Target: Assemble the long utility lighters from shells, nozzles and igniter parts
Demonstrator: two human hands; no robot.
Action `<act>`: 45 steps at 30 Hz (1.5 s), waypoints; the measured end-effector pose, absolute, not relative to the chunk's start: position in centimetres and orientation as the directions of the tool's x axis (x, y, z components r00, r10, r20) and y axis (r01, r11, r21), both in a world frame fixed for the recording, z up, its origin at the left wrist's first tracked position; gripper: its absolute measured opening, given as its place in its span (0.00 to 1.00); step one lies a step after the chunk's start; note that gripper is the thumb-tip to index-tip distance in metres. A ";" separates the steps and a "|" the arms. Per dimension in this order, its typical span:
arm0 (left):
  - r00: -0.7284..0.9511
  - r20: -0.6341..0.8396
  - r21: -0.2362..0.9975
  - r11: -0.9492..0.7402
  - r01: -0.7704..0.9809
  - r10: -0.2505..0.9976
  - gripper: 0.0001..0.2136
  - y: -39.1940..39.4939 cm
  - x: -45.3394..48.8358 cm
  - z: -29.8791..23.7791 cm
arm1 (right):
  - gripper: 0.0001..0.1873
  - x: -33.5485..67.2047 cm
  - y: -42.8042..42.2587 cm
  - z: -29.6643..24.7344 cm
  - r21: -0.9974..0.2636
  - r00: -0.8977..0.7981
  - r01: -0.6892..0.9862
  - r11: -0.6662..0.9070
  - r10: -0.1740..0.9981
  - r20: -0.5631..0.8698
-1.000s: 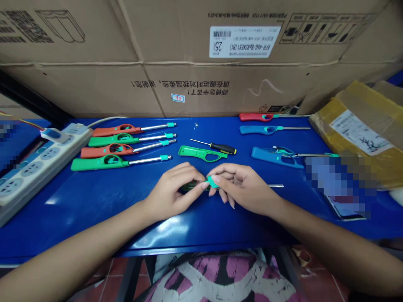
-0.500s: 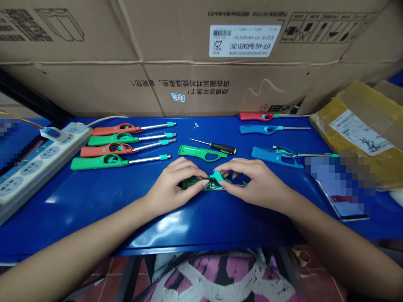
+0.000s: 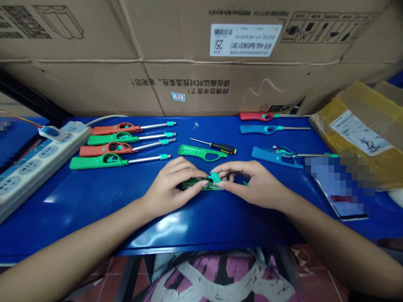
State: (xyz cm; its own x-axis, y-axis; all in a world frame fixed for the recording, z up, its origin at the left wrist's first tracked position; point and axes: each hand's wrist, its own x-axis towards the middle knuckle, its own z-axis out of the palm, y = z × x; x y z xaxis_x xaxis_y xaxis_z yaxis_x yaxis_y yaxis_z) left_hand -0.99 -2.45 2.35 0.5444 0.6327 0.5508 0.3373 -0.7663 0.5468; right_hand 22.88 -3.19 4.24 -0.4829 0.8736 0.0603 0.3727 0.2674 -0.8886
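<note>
An opened green gas lighter [image 3: 188, 183] lies on the blue table in front of me, white wires and a dark part showing inside. My left hand [image 3: 171, 184] holds its left end, thumb and forefinger pinched near the dark part. Between the thumb and fingers of my right hand [image 3: 256, 184] is a teal trigger piece [image 3: 215, 178], tilted over the lighter's middle. My fingers cover much of the lighter's inside. Just beyond my hands lie a loose green shell half [image 3: 201, 152] and a black-and-yellow screwdriver [image 3: 223, 148].
Several orange and green lighters [image 3: 118, 144] lie in a row at left, beside a white power strip [image 3: 37, 161]. At right are a red lighter [image 3: 256, 116], two blue lighters [image 3: 258, 129], a phone [image 3: 341, 193] and a taped parcel [image 3: 362, 134]. A large carton [image 3: 189, 50] stands behind.
My right hand has shifted slightly left, and the teal trigger piece in it has turned and moved a little closer to my left fingertips. My left hand stays nearly still.
</note>
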 end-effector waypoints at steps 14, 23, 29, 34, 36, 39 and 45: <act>0.716 0.322 0.491 -0.756 0.432 0.619 0.13 -1.5 -2.2 1.4 | 0.08 24.0 -2.7 3.9 -0.666 -0.549 0.636 0.389 0.835 -0.037; 0.728 0.322 0.611 -0.720 0.328 0.605 0.12 -1.3 -2.0 0.7 | 0.08 23.4 -2.7 3.7 -0.624 -0.516 0.685 0.376 0.855 -0.051; 0.753 0.343 0.574 -0.760 0.306 0.562 0.14 -1.2 -2.0 0.7 | 0.07 23.4 -2.5 3.6 -0.578 -0.547 0.691 0.434 0.836 -0.026; 0.760 0.349 0.573 -0.766 0.290 0.549 0.14 -1.2 -2.0 0.5 | 0.08 23.2 -2.5 3.6 -0.575 -0.566 0.691 0.438 0.823 -0.053; 0.761 0.346 0.574 -0.765 0.291 0.549 0.14 -1.2 -2.0 0.5 | 0.08 23.0 -2.5 3.6 -0.586 -0.557 0.692 0.422 0.829 -0.061; 0.766 0.338 0.573 -0.765 0.294 0.547 0.14 -1.2 -2.0 0.5 | 0.07 22.9 -2.5 3.3 -0.615 -0.524 0.692 0.378 0.849 -0.068; 0.770 0.333 0.552 -0.774 0.309 0.545 0.15 -1.3 -2.0 0.7 | 0.07 22.6 -2.5 2.9 -0.725 -0.437 0.649 0.229 0.893 -0.108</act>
State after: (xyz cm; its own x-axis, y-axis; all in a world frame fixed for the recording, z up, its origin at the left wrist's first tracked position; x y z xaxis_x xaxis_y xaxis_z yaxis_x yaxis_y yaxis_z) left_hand -1.97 -1.26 0.70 0.7699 0.5446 0.3327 0.3090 -0.7742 0.5523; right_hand 22.63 -2.53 2.90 -0.4366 0.8931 -0.1082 0.6489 0.2294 -0.7254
